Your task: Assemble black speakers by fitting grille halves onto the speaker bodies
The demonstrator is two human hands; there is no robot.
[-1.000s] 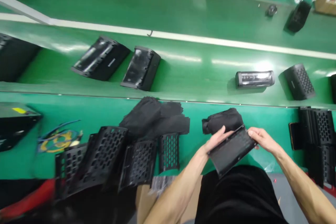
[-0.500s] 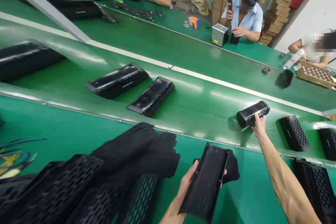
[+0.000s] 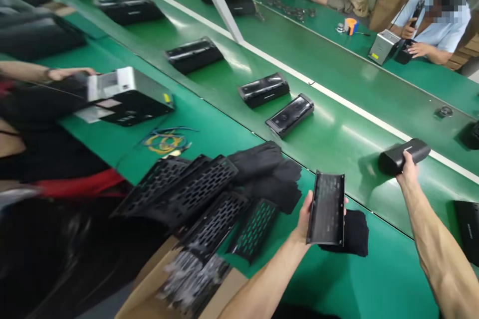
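Observation:
My left hand is wrapped round a curved black panel, its hollow inner side facing up, over the green table. Beneath the panel lies a small stack of black cloth pieces. Out over the conveyor, my right hand grips a black speaker housing by its near side. To the left of my left hand are perforated black grilles in a pile, beside a larger heap of black cloth.
More black housings rest on the green belt. At the left, a person's hand is by a metal device. Yellow and blue wires lie near it. An open carton stands below the grilles. Other people sit across the belt.
The view has swung left, bringing the carton and the person at left into sight. The housing in my right hand has turned from its glossy face to a matte side with a small logo.

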